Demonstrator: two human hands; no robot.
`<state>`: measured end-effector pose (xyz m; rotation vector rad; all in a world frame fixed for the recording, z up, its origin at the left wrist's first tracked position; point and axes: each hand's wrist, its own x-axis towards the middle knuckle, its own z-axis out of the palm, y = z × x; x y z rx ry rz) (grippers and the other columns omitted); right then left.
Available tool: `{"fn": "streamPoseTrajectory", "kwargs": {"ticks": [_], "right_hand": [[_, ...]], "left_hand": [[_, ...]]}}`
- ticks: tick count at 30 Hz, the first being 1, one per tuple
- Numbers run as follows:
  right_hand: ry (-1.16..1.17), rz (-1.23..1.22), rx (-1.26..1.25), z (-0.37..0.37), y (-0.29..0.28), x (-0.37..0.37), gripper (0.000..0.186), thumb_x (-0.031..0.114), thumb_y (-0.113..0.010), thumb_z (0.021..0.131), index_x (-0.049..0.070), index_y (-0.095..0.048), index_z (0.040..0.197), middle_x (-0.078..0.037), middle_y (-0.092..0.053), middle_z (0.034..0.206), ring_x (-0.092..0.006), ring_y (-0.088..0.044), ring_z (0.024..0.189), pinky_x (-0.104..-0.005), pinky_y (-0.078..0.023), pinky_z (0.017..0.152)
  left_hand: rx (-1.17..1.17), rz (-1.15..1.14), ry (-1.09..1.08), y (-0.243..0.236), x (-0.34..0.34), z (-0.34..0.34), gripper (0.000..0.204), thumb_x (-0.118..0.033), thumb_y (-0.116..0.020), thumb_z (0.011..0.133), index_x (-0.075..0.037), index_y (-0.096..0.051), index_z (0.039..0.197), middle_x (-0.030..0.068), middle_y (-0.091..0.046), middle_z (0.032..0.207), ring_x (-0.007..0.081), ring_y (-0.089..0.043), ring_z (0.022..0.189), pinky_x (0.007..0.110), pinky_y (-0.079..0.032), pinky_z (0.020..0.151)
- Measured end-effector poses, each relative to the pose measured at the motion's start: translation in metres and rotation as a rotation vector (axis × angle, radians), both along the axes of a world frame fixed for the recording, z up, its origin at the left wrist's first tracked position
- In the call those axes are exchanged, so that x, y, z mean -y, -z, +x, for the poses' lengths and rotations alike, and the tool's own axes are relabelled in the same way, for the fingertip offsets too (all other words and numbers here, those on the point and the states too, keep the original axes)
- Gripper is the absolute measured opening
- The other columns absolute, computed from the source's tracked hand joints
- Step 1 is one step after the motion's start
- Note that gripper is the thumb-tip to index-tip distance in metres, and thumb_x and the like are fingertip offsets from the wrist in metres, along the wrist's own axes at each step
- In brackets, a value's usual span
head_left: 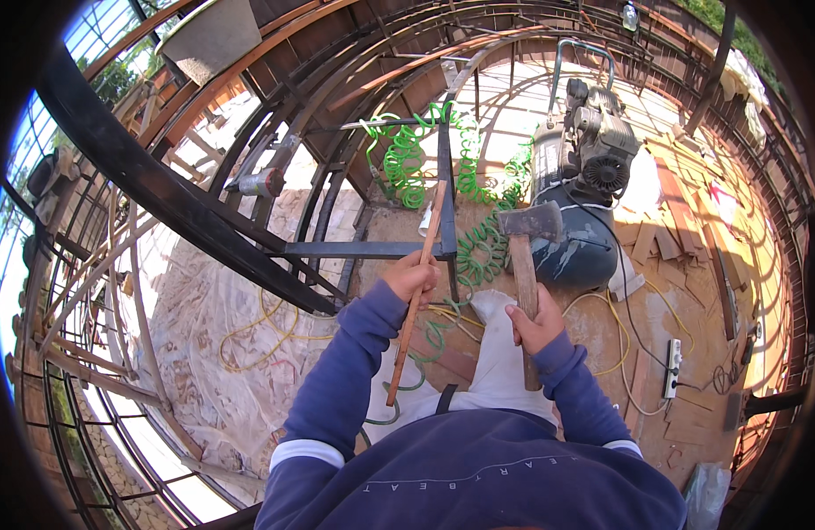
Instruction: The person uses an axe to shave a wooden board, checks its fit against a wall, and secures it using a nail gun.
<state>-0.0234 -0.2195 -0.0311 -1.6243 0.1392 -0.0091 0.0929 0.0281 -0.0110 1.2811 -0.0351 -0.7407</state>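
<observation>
My left hand [411,278] is closed round a thin wooden strip [434,216], which slants up and away past the dark metal frame [372,250]. In my right hand [538,320] is the wooden handle of a hatchet [531,223]; its grey metal head points up, in front of the compressor tank. The strip and the hatchet are apart from each other. Green coiled air hose [482,252] hangs over the frame and runs down between the two tools.
A dark air compressor [577,230] stands ahead to the right. Wood offcuts [681,221] cover the floor at the right, near a white power strip [672,369]. Plastic sheeting [222,371] lies at the left under a curved black beam [160,177]. A yellow cable [288,331] crosses the floor.
</observation>
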Motion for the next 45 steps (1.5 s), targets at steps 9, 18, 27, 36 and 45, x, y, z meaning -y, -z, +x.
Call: {"fn": "streamPoseTrajectory", "kwargs": {"ticks": [9,18,27,36,45], "right_hand": [[-0.045,0.068,0.019,-0.004,-0.002,-0.010,0.041,0.012,-0.065,0.092,0.001,-0.048,0.128,-0.002,-0.057,0.069,-0.0075,-0.052,0.050,-0.0246,-0.043,0.045],[-0.106,0.201,-0.021,-0.014,-0.010,-0.038,0.037,0.011,-0.067,0.091,0.000,-0.048,0.120,-0.003,-0.058,0.080,-0.0087,-0.054,0.053,-0.0248,-0.046,0.048],[-0.265,0.289,0.020,-0.030,-0.015,-0.053,0.041,0.011,-0.072,0.085,0.001,-0.045,0.114,-0.009,-0.060,0.083,-0.0116,-0.055,0.053,-0.0252,-0.046,0.048],[-0.145,0.069,0.219,-0.033,-0.025,-0.056,0.025,0.007,-0.071,0.080,0.003,-0.054,0.099,-0.005,-0.063,0.084,-0.0095,-0.059,0.067,-0.0270,-0.049,0.063],[0.015,-0.107,0.214,-0.030,-0.024,-0.065,0.023,0.005,-0.071,0.079,0.003,-0.055,0.096,-0.004,-0.063,0.075,-0.0129,-0.061,0.068,-0.0297,-0.050,0.063]], "left_hand": [[0.153,-0.062,-0.106,-0.006,0.015,-0.009,0.019,-0.018,-0.061,0.087,-0.007,-0.047,0.094,0.0019,-0.045,0.066,0.0132,-0.044,0.046,0.031,-0.037,0.041],[-0.123,-0.182,-0.173,-0.016,0.029,-0.008,0.027,-0.034,-0.065,0.086,-0.012,-0.049,0.089,0.0013,-0.044,0.065,0.0145,-0.046,0.050,0.032,-0.039,0.045],[-0.236,-0.332,-0.309,-0.027,0.037,-0.011,0.034,-0.037,-0.069,0.083,-0.014,-0.045,0.081,-0.0005,-0.040,0.057,0.0136,-0.039,0.043,0.032,-0.034,0.041],[0.406,0.124,-0.517,-0.003,0.038,-0.001,0.059,-0.050,-0.079,0.075,0.002,-0.059,0.097,0.0070,-0.062,0.080,0.0154,-0.060,0.067,0.030,-0.050,0.060],[0.576,0.372,-0.620,-0.014,0.042,-0.010,0.074,-0.051,-0.085,0.068,0.007,-0.055,0.101,0.0171,-0.067,0.091,0.0221,-0.067,0.080,0.034,-0.054,0.071]]}}
